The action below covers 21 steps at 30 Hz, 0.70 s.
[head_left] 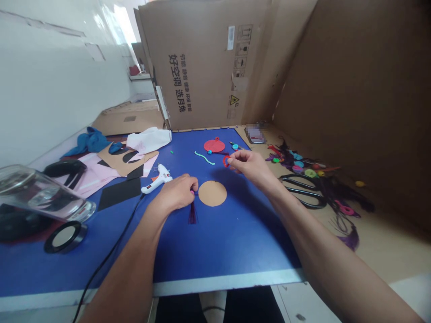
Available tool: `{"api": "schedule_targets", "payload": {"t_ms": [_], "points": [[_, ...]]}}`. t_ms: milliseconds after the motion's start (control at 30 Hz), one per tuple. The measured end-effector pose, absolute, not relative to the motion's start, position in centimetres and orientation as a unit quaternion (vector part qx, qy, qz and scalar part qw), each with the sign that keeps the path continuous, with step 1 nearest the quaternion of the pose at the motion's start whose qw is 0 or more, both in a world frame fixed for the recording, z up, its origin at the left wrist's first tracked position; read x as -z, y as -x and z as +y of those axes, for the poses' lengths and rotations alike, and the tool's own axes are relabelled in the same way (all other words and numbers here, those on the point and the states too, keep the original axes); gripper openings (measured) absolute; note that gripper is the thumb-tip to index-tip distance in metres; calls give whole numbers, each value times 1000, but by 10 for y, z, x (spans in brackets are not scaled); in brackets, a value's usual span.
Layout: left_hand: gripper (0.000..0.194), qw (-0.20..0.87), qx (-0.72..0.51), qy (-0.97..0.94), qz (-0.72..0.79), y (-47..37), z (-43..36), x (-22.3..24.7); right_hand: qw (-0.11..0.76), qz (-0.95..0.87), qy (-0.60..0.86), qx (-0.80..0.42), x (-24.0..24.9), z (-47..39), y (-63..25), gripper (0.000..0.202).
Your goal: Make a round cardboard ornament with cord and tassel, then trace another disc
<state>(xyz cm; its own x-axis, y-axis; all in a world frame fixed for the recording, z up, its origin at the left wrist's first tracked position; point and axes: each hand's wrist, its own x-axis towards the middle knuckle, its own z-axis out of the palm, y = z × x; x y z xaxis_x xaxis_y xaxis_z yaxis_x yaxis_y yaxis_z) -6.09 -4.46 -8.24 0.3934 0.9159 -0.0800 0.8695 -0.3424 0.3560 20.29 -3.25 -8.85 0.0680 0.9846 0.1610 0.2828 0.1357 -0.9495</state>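
My left hand [182, 190] is closed on the top of a dark purple tassel [192, 214], whose strands hang down over the blue table. A bit of pink shows at its fingertips. Just right of it lies a round tan cardboard disc [213, 194]. Above the table, my right hand [247, 163] pinches a small red ring [226, 161] between thumb and fingers. Beyond both hands are a red disc [214, 145] with a small blue bead at its lower edge, and a wavy mint-green strip [204, 157].
A white glue gun [156, 179] with a black cord lies left of my left hand. Further left are black paper [120, 193] and a glass jar [43, 193]. Black-handled scissors [305, 192] and mixed trimmings [303, 166] lie at right. Cardboard walls [215, 67] rise behind.
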Motion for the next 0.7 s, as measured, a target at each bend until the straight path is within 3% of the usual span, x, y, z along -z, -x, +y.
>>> {"api": "schedule_targets", "payload": {"t_ms": [133, 233, 400, 567, 700], "points": [[19, 182, -88, -809, 552, 64, -44, 79, 486, -581, 537, -371, 89, -32, -203, 24], [12, 233, -174, -789, 541, 60, -43, 76, 480, -579, 535, -384, 87, -35, -199, 25], [35, 396, -359, -674, 510, 39, -47, 73, 475, -575, 506, -433, 86, -42, -185, 30], [32, 521, -359, -607, 481, 23, -52, 77, 466, -577, 486, -462, 89, -46, -174, 34], [27, 543, -380, -574, 481, 16, -52, 83, 468, -573, 463, -487, 91, -47, -170, 36]]}}
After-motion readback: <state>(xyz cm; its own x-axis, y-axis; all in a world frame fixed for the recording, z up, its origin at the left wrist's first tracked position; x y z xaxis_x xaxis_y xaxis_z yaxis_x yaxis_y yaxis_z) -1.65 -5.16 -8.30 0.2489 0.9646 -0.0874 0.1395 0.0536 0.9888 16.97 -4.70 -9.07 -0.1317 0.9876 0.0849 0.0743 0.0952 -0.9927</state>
